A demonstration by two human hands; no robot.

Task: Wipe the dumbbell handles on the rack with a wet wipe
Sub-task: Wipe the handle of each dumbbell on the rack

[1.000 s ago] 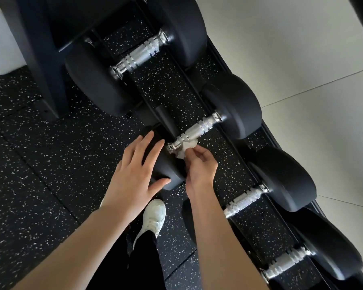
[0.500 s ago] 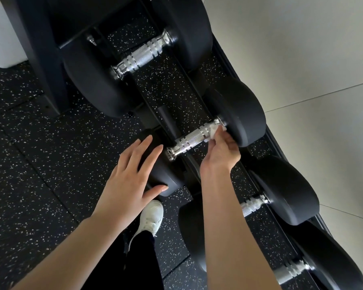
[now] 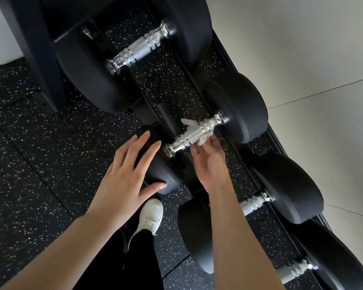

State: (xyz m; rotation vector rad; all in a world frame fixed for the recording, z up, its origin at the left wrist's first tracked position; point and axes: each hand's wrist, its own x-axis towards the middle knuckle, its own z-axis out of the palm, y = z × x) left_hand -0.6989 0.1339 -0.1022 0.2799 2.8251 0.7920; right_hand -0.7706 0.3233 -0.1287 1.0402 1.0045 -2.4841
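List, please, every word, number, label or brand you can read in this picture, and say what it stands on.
None can be read: no writing shows on the dumbbell heads, the chrome handles, the rack, the wet wipe or the white shoe.

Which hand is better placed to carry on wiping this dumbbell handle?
Right. The right hand already holds the wet wipe wrapped under the dumbbell handle, while the left hand rests flat on the near weight head, steadying it.

My right fingers [image 3: 192, 128] vanish beneath the knurled handle [image 3: 194, 132], which also hides most of the wet wipe [image 3: 189, 123].
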